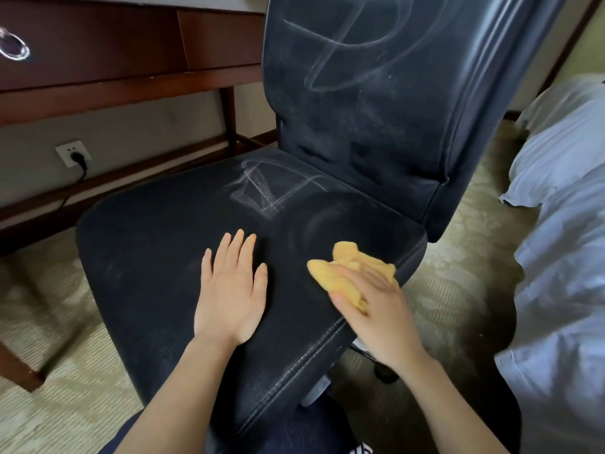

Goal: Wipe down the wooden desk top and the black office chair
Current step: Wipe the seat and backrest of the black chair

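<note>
Desk: dark wooden desk [98, 77] at upper left, seen from its front edge; the top surface is out of sight. 1 clear ring pull [14, 49] hangs on the drawer front.
Wall: pale, with 1 white socket [73, 154] below the desk and a black plug seated in it.
Floor: patterned beige carpet [65, 322] under the desk and chair.
Chair seat: black office chair seat [147, 257] fills the centre, just beside the desk frame. The surface is dusty and grey-filmed towards the left and front edges.
Left hand: left hand [230, 296] lies flat on the seat, palm down, fingers straight and slightly spread, holding nothing.
Seat marks: white scrawled lines [265, 191] at the rear of the seat, beyond the left hand's fingertips. A darker circular patch lies to their right.
Cloth: yellow cloth [327, 273] is bunched on the right side of the seat, near its side edge. It sticks out ahead of and to the left of the fingers covering it.
Right hand: right hand [376, 306] presses down on the cloth, thumb tucked against its near edge, gripping it. The fingers are motion-blurred.
Backrest: black backrest [393, 126] stands upright behind the seat, carrying looping white streaks [343, 44] and a dusty haze.
Bed: white bedding [563, 224] runs along the right edge, near the chair but apart from it.
</note>
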Demonstrator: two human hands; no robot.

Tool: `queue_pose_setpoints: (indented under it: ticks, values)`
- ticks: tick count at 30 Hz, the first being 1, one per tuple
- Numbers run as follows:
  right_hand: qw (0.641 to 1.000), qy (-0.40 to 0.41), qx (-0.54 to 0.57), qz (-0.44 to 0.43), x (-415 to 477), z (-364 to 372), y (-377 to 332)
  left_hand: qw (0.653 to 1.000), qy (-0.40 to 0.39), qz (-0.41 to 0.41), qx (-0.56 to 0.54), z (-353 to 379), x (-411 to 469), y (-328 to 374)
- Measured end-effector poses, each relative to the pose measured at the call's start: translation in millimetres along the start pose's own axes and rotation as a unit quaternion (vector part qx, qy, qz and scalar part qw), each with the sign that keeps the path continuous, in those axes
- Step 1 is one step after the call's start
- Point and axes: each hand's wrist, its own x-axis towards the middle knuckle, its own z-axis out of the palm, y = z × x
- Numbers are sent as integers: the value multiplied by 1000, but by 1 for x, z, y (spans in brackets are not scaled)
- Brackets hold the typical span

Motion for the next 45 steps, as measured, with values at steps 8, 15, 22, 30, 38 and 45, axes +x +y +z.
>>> queue_pose_setpoints:
  ticks: [8, 15, 22, 30, 38, 45]
  values:
    - [990, 46, 82, 106, 57, -36, 110, 1000, 2, 1, -5, 1, 1, -1]
    - [951, 84, 224, 194, 94, -35, 129, 1000, -5, -7, 11, 3, 4, -1]
    - [942, 186, 239, 145, 34, 7, 63, 999, -12, -31, 36, 3, 5, -5]
    - [952, 207, 223, 12, -39, 65, -40, 999, -18, -30, 33, 3, 5, -3]
    - [941, 185, 49, -279, -71, 101, -39, 999, -21, -22, 14, -1, 4, -9]
    - [963, 222, 135, -68, -31, 78, 8, 1000, -16, -13, 14, 0, 4, -10]
